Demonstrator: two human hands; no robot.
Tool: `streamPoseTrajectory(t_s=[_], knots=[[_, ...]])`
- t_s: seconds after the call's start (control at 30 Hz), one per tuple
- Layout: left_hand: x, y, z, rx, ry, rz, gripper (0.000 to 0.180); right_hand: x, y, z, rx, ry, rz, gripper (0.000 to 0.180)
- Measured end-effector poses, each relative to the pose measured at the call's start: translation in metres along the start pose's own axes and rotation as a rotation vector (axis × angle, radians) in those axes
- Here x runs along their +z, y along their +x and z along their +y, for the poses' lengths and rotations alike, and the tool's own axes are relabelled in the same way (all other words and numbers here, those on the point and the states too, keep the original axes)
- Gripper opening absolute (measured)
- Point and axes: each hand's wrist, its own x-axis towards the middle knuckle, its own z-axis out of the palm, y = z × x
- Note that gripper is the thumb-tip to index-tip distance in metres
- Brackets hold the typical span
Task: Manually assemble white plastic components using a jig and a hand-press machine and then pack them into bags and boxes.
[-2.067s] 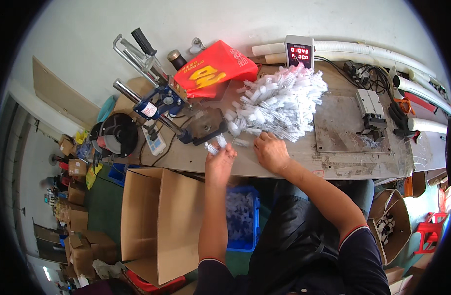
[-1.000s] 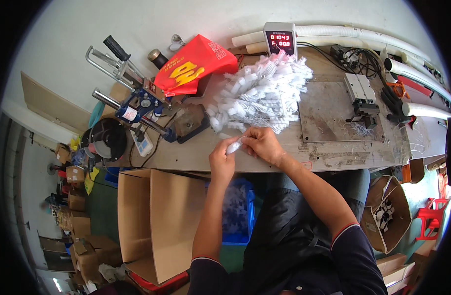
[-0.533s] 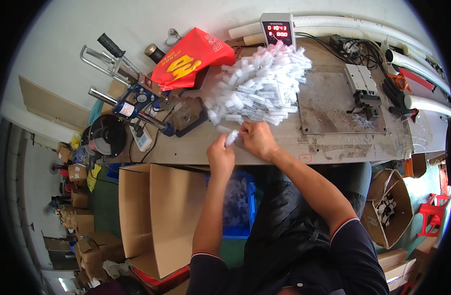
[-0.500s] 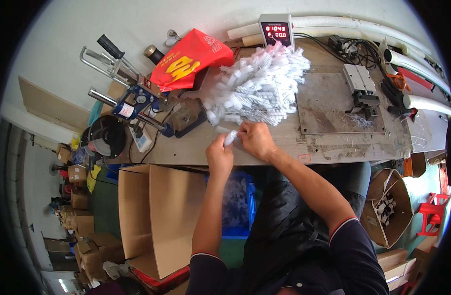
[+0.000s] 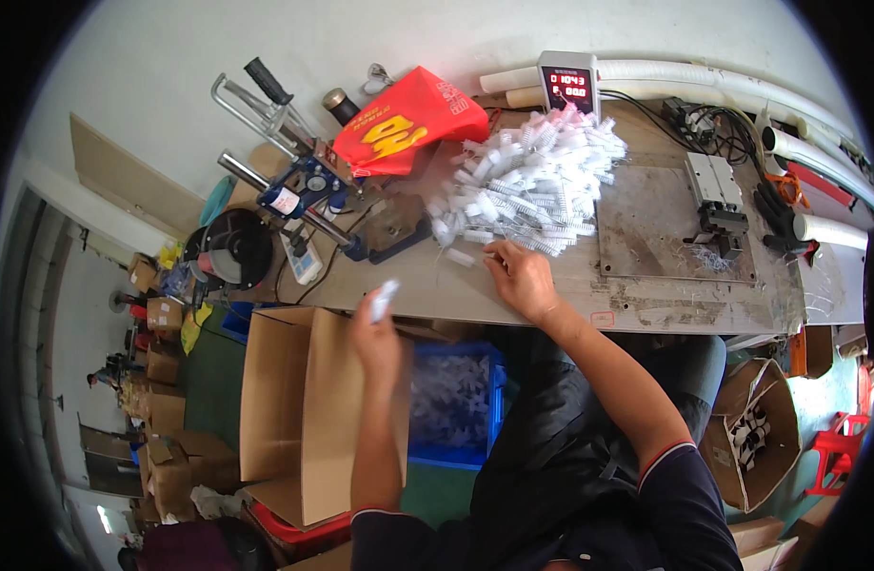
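Observation:
My left hand (image 5: 375,338), a little smeared by motion, is raised over the edge of an open cardboard box. It is closed on a small bundle of white brush-like pieces (image 5: 384,299). My right hand (image 5: 525,283) rests by the near side of a big pile of white bristly pieces (image 5: 537,181) on the bench. Its fingertips are pinched together; whether they hold anything is hidden. One loose white piece (image 5: 460,257) lies just left of them, apart from the pile. Below the bench, a blue crate (image 5: 499,395) holds many similar whitish pieces.
A hand-lever press (image 5: 289,195) stands at the left beside a red bag (image 5: 413,119). Behind the pile is a counter with a red display (image 5: 568,86). A metal fixture (image 5: 715,195) sits on a plate at right. The cardboard box (image 5: 332,409) stands below the bench.
My hands, together before, are now apart. My left hand has moved left and down with the white pieces; my right hand stays near the pile. The view has shifted slightly.

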Motion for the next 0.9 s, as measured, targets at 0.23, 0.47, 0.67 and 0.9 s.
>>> streamPoseTrajectory(t_s=[0.23,0.47,0.67,0.9], knots=[[-0.208,0.007,-0.119,-0.361,0.536,0.147,0.036,0.010,0.005,-0.012,-0.118,-0.155,-0.053,0.011],[-0.196,-0.036,-0.125,-0.318,0.664,0.294,0.038,0.029,0.025,-0.007,-0.020,-0.512,-0.413,0.015],[-0.091,-0.030,-0.052,0.080,0.443,0.262,0.026,-0.029,0.003,-0.016,0.094,-0.448,-0.396,0.014],[0.038,-0.032,0.073,0.311,-0.009,-0.084,0.021,-0.172,-0.088,0.013,0.221,-0.398,0.284,0.008]])
